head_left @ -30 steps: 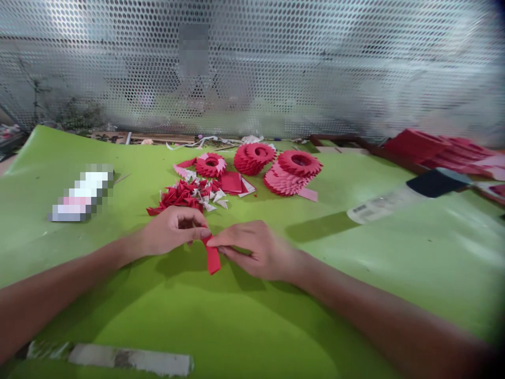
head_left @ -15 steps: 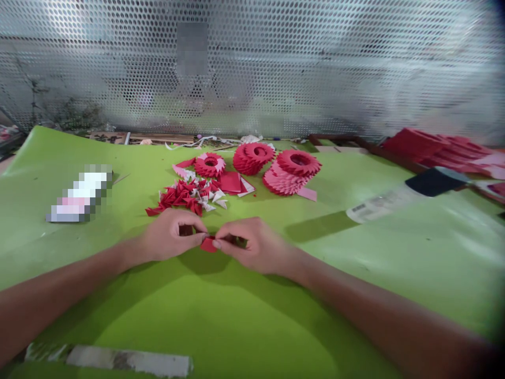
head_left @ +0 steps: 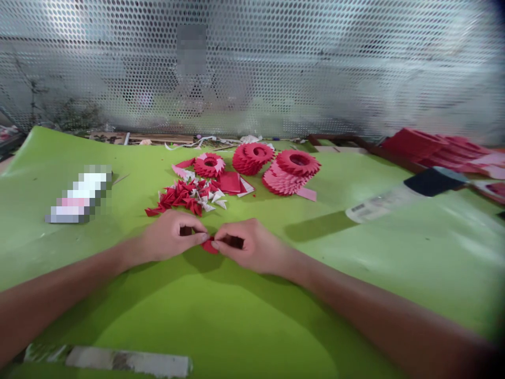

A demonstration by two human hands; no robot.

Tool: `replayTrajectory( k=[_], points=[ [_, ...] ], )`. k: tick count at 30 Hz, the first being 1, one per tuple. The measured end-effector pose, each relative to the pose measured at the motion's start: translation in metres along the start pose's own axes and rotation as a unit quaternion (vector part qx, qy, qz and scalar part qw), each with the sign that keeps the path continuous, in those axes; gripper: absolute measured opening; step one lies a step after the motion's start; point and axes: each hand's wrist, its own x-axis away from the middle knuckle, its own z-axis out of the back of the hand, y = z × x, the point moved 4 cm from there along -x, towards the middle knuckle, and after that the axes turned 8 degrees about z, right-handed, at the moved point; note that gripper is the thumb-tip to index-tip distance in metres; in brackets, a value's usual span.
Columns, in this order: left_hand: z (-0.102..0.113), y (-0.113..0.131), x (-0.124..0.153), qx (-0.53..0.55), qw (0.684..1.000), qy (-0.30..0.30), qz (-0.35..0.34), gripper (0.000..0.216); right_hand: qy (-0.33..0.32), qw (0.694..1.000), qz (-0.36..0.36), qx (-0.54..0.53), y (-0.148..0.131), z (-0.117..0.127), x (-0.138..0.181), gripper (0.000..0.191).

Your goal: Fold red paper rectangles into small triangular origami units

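Note:
A small red paper piece is pinched between both my hands just above the green table cover. My left hand grips its left side with thumb and fingers closed. My right hand pinches its right side, fingers curled. Just beyond my hands lies a heap of small folded red and white paper triangles. Behind the heap stand three red ring-shaped paper assemblies, with flat red paper sheets between them.
A perforated metal screen closes off the back. Stacks of red paper lie at the far right, near a dark-capped bottle on its side. A blurred packet lies left. A grey strip lies at the near edge.
A second ago the red paper hung down as a long strip between my hands. It is folded up into a small piece now, and both hands have closed in on it.

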Motion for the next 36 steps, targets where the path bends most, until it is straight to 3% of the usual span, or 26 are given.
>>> replayTrajectory(
  k=[7,22,31,36],
  points=[
    [0.0,-0.001,0.002,0.021,1.0,-0.008,-0.012,0.03,0.043,0.996,-0.041,-0.063,0.004,-0.001,0.0,0.02],
    [-0.002,-0.006,0.002,0.058,0.998,0.011,0.031,0.019,0.065,0.998,0.004,-0.023,0.0,0.001,0.001,0.019],
    [0.003,-0.009,0.001,0.137,0.989,0.053,-0.003,0.021,0.082,0.995,0.043,-0.048,0.001,0.005,0.0,0.02],
    [0.008,-0.014,-0.001,0.178,0.98,0.084,-0.003,0.023,0.13,0.99,0.01,-0.053,0.0,0.003,0.001,0.045]
  ],
)
